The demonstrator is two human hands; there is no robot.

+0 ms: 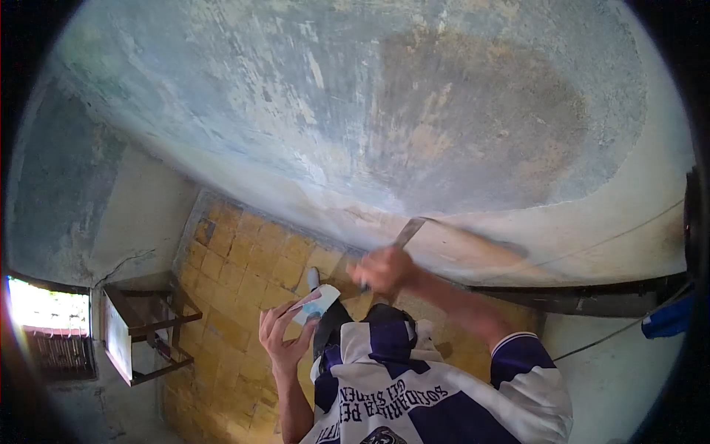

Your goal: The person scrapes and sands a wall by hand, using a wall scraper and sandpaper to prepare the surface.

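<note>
My right hand is closed around a putty knife, its flat metal blade pointing up at the lower part of the wall. The blade's tip overlaps the pale edge of the plaster in this view; the hand is slightly blurred. Lower and to the left, my left hand pinches a thin, pale piece with a white and light-blue face between thumb and fingers. What this piece is made of I cannot tell. On the wall, a rough brownish-grey patch lies within bluish-grey plaster streaked with white.
Yellow tiles cover the floor. At left stands a dark-framed piece of furniture beside a bright window opening. A cable runs at right toward a blue item. A dark ledge follows the wall's base.
</note>
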